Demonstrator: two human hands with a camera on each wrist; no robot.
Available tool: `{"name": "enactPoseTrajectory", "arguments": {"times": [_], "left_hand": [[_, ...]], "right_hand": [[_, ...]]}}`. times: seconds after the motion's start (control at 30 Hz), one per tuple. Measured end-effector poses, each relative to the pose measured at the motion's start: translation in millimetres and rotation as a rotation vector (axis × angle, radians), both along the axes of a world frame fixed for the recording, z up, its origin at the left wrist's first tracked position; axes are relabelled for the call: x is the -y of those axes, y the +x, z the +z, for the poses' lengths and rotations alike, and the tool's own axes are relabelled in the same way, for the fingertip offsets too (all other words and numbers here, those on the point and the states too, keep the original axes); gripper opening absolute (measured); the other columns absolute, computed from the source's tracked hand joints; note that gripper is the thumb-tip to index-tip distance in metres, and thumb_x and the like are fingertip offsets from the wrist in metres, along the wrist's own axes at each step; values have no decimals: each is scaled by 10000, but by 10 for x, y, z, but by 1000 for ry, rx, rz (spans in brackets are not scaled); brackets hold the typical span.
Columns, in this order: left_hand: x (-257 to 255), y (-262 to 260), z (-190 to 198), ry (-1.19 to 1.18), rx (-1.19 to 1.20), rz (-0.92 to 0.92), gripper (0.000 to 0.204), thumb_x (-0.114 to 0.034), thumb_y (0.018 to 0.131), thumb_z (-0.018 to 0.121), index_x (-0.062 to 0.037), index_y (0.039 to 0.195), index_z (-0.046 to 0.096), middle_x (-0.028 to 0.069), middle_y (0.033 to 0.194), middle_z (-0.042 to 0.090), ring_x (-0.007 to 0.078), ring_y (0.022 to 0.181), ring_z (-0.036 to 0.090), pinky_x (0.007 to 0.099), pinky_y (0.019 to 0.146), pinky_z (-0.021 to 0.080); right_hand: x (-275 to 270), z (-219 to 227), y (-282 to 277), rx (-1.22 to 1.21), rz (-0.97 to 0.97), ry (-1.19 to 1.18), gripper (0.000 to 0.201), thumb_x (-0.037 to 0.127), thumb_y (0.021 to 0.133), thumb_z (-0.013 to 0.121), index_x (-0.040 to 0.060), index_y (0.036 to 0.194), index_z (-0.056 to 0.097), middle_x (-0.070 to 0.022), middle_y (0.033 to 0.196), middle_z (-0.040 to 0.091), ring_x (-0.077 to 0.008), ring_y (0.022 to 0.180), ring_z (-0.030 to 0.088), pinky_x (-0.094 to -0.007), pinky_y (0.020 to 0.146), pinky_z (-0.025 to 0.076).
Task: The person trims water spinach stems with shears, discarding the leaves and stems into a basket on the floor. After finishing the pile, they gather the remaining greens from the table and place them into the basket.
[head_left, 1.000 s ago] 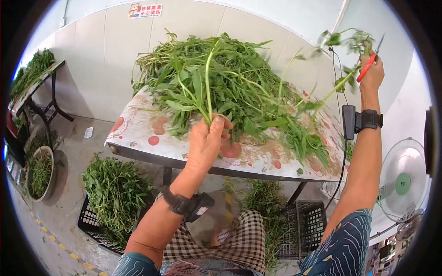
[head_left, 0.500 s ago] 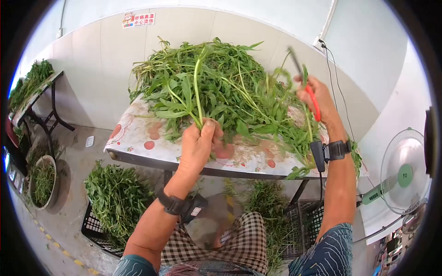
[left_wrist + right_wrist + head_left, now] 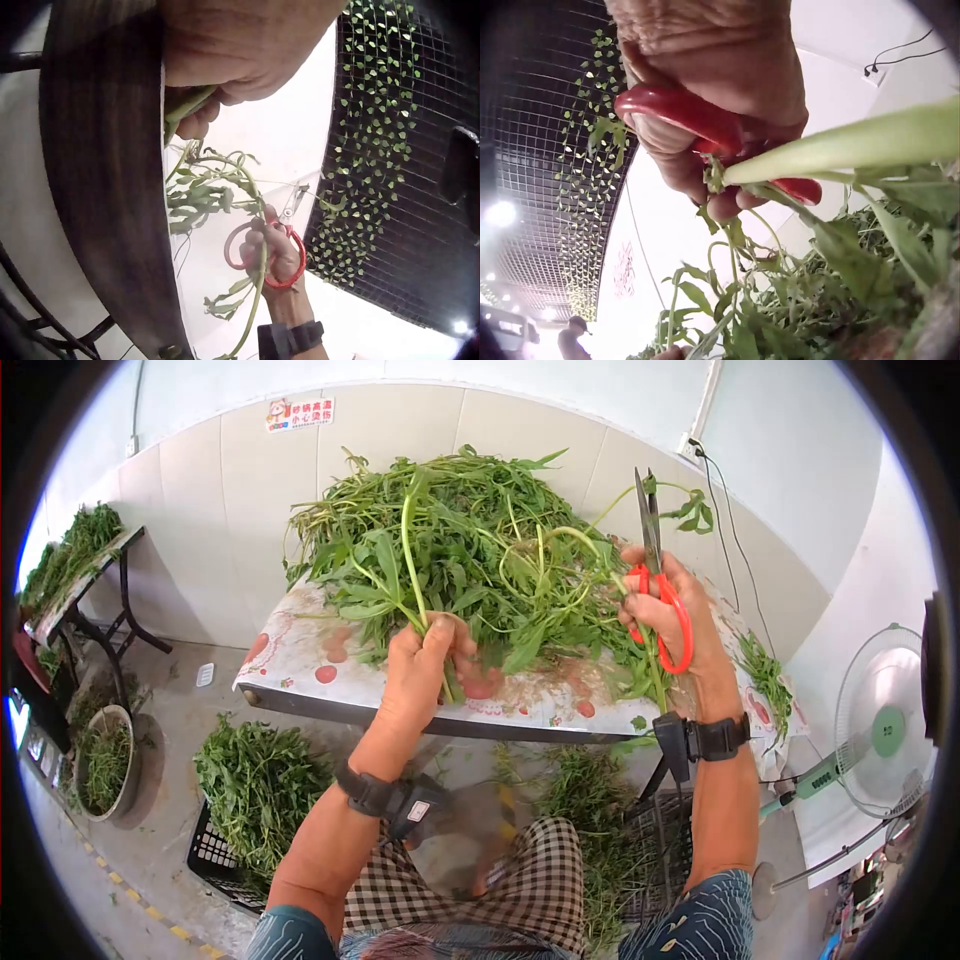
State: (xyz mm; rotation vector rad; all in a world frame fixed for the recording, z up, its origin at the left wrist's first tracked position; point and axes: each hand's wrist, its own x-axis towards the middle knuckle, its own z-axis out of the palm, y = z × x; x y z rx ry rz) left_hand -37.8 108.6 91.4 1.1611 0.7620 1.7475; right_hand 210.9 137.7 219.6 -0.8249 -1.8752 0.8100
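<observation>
Near the table's front edge the left hand (image 3: 418, 665) pinches a thick pale-green stem (image 3: 408, 540) with leaves at its base. The right hand (image 3: 680, 605) has red-handled scissors (image 3: 648, 525) round its fingers, blades pointing up, and also grips a long curved leafy stem (image 3: 572, 534). In the left wrist view the right hand (image 3: 274, 251) shows with the red handles (image 3: 301, 262) beside that stem (image 3: 259, 289). The right wrist view has the stem's pale end (image 3: 817, 156) close beside the curled fingers. Behind both hands lies a large heap of greens (image 3: 470, 510).
A patterned cloth covers the table (image 3: 290, 660). Below stand a black crate (image 3: 215, 855) full of greens and another dark crate (image 3: 672, 850). A round tub (image 3: 128, 780) and side table (image 3: 75, 580) are at left, a fan (image 3: 885, 730) at right.
The right hand has come down and left from the upper right, bringing the scissors and a leafy stem over the table's right part. The left hand keeps its stem, nearly in place.
</observation>
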Motion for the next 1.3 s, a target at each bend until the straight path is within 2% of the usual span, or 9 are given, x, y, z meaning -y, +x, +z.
{"name": "enactPoseTrajectory", "arguments": {"times": [0.37, 0.5, 0.57, 0.7, 0.83, 0.93, 1.07, 1.2, 1.3], "left_hand": [[195, 27, 50, -122, 365, -334, 194, -240, 937, 475, -61, 883, 528, 28, 725, 553, 125, 591, 502, 261, 507, 430], [247, 31, 90, -101, 196, -132, 231, -246, 933, 481, -43, 1025, 541, 81, 896, 577, 122, 625, 528, 261, 515, 446], [278, 78, 209, -124, 89, -65, 301, -252, 934, 477, -36, 1137, 526, 110, 1017, 567, 123, 642, 543, 261, 516, 452], [239, 223, 193, -164, -9, -233, 417, -246, 947, 447, -50, 1312, 399, 114, 1175, 491, 125, 670, 563, 264, 512, 448], [256, 337, 140, -160, 93, -146, 362, -217, 958, 418, -52, 1279, 438, 113, 1170, 512, 127, 672, 568, 263, 500, 443], [293, 364, 183, -199, 122, -288, 357, -219, 956, 425, -50, 1269, 447, 122, 1135, 549, 129, 662, 566, 259, 492, 440], [354, 524, 385, -132, 188, -377, 377, -184, 961, 390, -53, 1315, 385, 128, 1049, 568, 131, 615, 536, 246, 467, 408], [371, 411, 390, -101, 326, -660, 386, -185, 943, 438, -80, 1312, 395, 78, 855, 590, 96, 502, 429, 224, 425, 369], [439, 235, 401, -91, 258, -575, 342, -190, 922, 493, -85, 1247, 470, 45, 793, 563, 70, 466, 386, 210, 405, 323]], "right_hand": [[465, -430, -14, 21, 11, -113, 392, -60, 737, 580, 27, 1116, 534, -12, 885, 570, -94, 794, 554, -276, 711, 524], [591, -472, 32, 69, 8, -166, 380, -53, 748, 581, 25, 1118, 536, 0, 869, 555, -93, 838, 552, -326, 768, 561], [608, -471, 97, 120, 14, -143, 380, -56, 753, 577, 30, 1121, 538, -6, 900, 568, -90, 855, 553, -298, 771, 544], [545, -468, 202, 134, -16, 8, 374, -63, 768, 560, 40, 1127, 543, -17, 971, 588, -72, 874, 552, -244, 753, 503], [403, -486, 340, 84, -185, 85, 363, -46, 767, 548, 53, 1116, 550, -28, 934, 620, -68, 798, 562, -219, 702, 477], [418, -473, 357, -83, -109, 32, 366, -31, 756, 559, 64, 1109, 555, -30, 888, 620, -68, 745, 561, -213, 676, 470], [484, -486, 285, 41, -146, 36, 379, -26, 752, 568, 67, 1120, 552, -31, 886, 607, -62, 739, 557, -212, 651, 464], [388, -456, 382, 96, -129, 14, 419, -17, 768, 560, 69, 1177, 532, -40, 954, 607, -69, 769, 563, -211, 657, 464], [321, -374, 503, 181, -160, 27, 443, -7, 781, 552, 72, 1215, 514, -39, 1002, 606, -81, 796, 565, -218, 675, 470]]}}
